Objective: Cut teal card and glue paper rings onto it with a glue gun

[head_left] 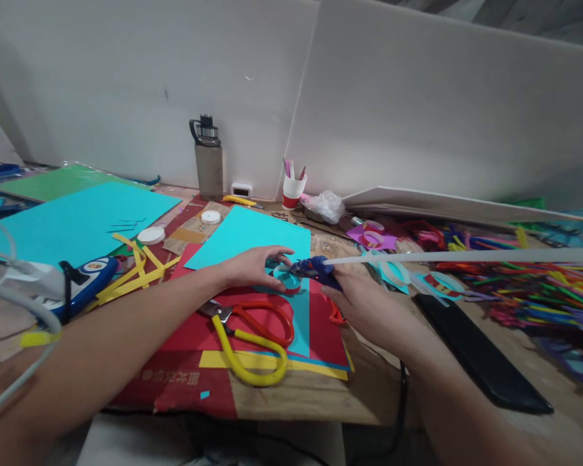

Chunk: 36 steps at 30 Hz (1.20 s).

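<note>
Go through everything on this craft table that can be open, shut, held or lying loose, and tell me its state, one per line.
Glue gun: held in the right hand, glue stick sticking out the back.
Left hand: pressing flat on the cyan paper ring.
Red scissors: lying loose, blades shut.
Yellow scissors: lying loose.
Water bottle: upright, lid on.
Paper cup: upright, pens inside.

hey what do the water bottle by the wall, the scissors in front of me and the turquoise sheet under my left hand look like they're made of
Water bottle: likely brushed metal or matte plastic, a dull grey-beige body with a dark glossy cap and loop.
Scissors: grey metal blades; the red and yellow handles look plastic- or rubber-coated, smooth with a slight sheen.
Turquoise sheet: coloured paper or thin card, flat, matte and cleanly cut; the left hand rests at its edge.
</note>
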{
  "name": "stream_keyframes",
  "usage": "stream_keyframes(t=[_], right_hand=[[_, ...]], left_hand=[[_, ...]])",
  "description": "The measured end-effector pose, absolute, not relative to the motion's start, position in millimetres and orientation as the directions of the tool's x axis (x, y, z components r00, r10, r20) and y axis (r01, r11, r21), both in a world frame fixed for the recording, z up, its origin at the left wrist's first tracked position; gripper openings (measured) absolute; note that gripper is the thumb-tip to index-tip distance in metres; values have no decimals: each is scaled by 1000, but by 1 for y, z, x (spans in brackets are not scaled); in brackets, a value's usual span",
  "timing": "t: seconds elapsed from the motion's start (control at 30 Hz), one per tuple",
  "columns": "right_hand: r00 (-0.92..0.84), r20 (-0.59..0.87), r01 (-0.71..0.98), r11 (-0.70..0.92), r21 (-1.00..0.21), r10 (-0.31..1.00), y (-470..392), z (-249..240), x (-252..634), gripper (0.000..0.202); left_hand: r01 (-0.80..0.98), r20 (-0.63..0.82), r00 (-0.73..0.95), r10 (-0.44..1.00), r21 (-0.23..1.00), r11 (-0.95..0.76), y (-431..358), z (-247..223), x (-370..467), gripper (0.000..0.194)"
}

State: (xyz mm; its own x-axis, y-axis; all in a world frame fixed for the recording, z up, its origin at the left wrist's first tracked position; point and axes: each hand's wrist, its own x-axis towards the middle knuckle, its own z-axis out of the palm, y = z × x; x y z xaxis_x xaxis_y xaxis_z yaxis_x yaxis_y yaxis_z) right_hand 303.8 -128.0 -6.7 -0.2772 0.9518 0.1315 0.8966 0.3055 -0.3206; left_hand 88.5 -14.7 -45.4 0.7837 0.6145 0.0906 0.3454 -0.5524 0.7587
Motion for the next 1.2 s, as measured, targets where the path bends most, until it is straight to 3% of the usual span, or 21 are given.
stream_keyframes(t=[0.13,0.33,0.5,0.73,0.97,1.2], right_hand=[[-321,165,896,356,-265,932,-132,-6,307,23],[-218,97,937,236,-258,971,-139,3,304,26],[-275,121,932,296,-211,954,-140,4,301,28],[-251,85,911,265,-317,964,-133,2,294,29],[-318,123,915,339,-219,940,-135,-3,301,26],[-286,122,912,309,-271,950,-133,-1,299,26]], left_hand=[[341,88,785,613,765,-547,-15,-45,88,84],[326,86,793,603,776,-539,-17,-43,88,83],[340,82,785,614,772,-538,-16,-45,88,82],[341,96,782,616,761,-551,-14,-47,89,84],[339,83,787,612,770,-540,-15,-46,88,84],[334,87,785,614,774,-538,-15,-46,89,84]])
